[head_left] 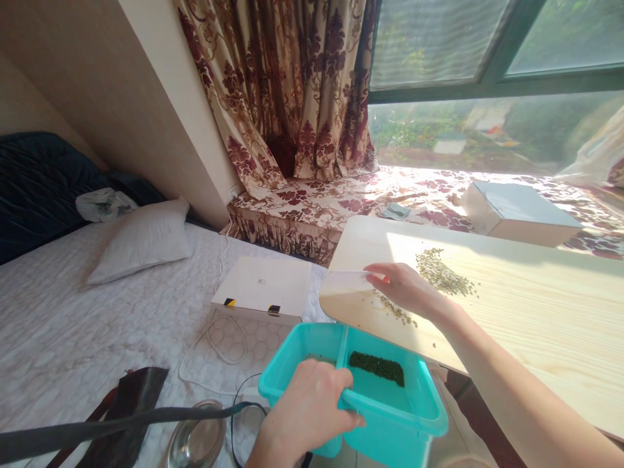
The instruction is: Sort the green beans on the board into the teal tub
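My left hand (312,406) grips the near rim of a turquoise two-compartment plastic bin (404,416), held just below the edge of a pale wooden table (536,312). Green mung beans (377,367) lie in the bin's right compartment. My right hand (404,289) rests on the tabletop with its fingers pressed on a white card (346,281) near the table's corner. A trail of beans (397,311) lies under that hand. A larger scatter of beans (443,273) sits further back on the table.
A bed (73,325) with a white quilted cover lies to the left, with a pillow (141,240), a white box (263,286), cables, a dark bag strap (97,426) and a metal dish (197,442). A cushioned window seat holds a grey-topped box (517,211).
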Tool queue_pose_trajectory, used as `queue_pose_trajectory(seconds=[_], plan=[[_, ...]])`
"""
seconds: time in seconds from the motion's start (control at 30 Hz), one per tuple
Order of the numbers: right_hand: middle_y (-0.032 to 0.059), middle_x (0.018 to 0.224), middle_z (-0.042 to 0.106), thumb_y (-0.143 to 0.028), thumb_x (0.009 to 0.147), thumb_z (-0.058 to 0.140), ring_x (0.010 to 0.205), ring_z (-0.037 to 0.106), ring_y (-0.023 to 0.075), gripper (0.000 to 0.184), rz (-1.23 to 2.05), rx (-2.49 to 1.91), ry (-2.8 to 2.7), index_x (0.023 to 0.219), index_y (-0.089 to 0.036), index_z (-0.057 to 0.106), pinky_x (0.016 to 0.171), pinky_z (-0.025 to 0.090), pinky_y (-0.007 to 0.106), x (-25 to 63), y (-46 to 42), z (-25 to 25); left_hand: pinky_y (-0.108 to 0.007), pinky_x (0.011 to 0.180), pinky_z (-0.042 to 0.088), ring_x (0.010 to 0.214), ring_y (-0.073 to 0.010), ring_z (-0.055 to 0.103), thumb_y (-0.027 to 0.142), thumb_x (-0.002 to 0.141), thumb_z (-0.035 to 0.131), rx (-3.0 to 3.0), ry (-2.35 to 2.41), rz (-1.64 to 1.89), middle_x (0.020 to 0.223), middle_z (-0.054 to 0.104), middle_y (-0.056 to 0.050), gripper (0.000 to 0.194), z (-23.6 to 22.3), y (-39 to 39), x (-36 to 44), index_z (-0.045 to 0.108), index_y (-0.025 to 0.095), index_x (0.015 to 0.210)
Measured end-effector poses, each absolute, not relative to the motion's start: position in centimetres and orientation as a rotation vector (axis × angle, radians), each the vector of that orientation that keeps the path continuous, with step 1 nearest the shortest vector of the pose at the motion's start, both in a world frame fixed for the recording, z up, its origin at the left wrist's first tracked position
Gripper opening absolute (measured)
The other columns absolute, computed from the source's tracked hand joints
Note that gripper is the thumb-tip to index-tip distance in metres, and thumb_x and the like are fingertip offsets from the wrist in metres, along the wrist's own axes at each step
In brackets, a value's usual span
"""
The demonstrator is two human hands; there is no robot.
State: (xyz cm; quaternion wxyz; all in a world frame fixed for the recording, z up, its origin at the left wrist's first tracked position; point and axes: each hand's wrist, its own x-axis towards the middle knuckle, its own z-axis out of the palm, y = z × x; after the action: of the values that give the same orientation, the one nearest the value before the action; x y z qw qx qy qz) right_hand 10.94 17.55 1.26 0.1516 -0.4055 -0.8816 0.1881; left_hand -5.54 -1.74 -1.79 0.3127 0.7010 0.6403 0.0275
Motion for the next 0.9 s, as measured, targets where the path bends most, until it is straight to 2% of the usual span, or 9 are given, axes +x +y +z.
queue_pose_trajectory(seconds=[0.13,0.3,0.73,0.9], plan=[[0.006,0.086,0.078,-0.032,0.091,0.046,0.071,0.069,0.0178,0.032,0.592,-1.15,-2.546,0.099,-0.021,0.076,0.064,0.048,0.025,10.9,17.1,1.3,-0.031,0.076,0.042,0.091,-0.0252,0.063,0.05,0.078,0.074,1.837,1.696,0.071,0.089,0.07,-0.001,0.029,-1.9,-1.8,-5.7,0.067,0.023,0.086],[0.003,0.075,0.076,-0.035,0.09,0.047,0.057,0.065,0.0149,0.032,0.66,-1.145,-2.563,0.098,-0.022,0.076,0.053,0.045,0.024,11.4,16.2,2.0,-0.032,0.074,0.042,0.089,-0.0262,0.063,0.05,0.078,0.074,1.859,1.688,0.048,0.086,0.07,-0.003,0.029,-2.0,-1.7,-5.6,0.067,0.023,0.083],[0.0063,0.092,0.079,-0.032,0.092,0.046,0.073,0.07,0.0174,0.032,0.619,-1.134,-2.575,0.1,-0.022,0.075,0.063,0.049,0.025,10.8,16.0,1.6,-0.032,0.073,0.043,0.088,-0.0264,0.064,0.053,0.076,0.074,1.85,1.676,0.083,0.086,0.07,-0.003,0.031,-2.0,-1.6,-5.4,0.066,0.023,0.08],[0.0016,0.081,0.078,-0.03,0.089,0.05,0.065,0.069,0.0143,0.028,0.621,-1.119,-2.611,0.096,-0.023,0.076,0.059,0.048,0.022,11.7,15.2,2.1,-0.032,0.073,0.043,0.089,-0.0273,0.064,0.052,0.076,0.074,1.848,1.665,0.087,0.087,0.071,-0.004,0.031,-2.2,-1.5,-5.3,0.067,0.023,0.082]])
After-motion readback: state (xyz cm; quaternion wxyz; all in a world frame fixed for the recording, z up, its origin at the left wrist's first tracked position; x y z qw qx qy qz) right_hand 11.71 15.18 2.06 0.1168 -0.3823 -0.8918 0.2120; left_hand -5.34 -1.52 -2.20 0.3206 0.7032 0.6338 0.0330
